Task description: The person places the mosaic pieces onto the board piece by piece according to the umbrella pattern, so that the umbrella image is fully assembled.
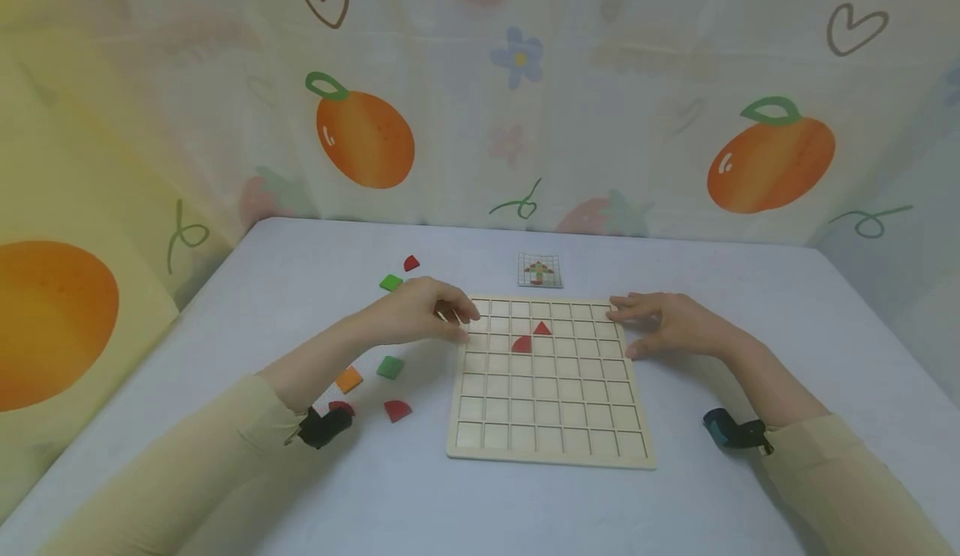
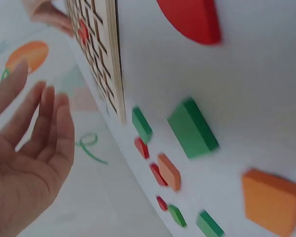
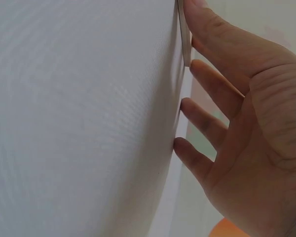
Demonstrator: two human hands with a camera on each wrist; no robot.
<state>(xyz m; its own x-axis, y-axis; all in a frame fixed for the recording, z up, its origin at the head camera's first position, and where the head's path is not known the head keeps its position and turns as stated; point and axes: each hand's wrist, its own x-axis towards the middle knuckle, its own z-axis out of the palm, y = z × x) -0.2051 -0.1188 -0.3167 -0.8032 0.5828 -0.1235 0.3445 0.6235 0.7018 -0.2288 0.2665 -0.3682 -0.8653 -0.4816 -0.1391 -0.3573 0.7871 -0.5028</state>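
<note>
A wooden grid board (image 1: 551,389) lies on the table. A red triangle (image 1: 542,329) and a red quarter-circle (image 1: 522,344) sit in neighbouring rows of its upper part. My left hand (image 1: 416,310) hovers at the board's upper left edge, its fingers relaxed and holding nothing; the left wrist view shows the same hand (image 2: 34,148) with an empty palm. At the upper right edge, my right hand (image 1: 675,323) touches the board with thumb and fingertips. In the right wrist view its fingers (image 3: 207,123) are spread, the thumb right at the board's edge.
A small pattern card (image 1: 539,271) lies behind the board. Left of the board are loose pieces: green squares (image 1: 390,367), an orange square (image 1: 348,379) and red quarter-circles (image 1: 397,410), some partly hidden by the left arm. A printed curtain (image 1: 480,106) hangs behind the table.
</note>
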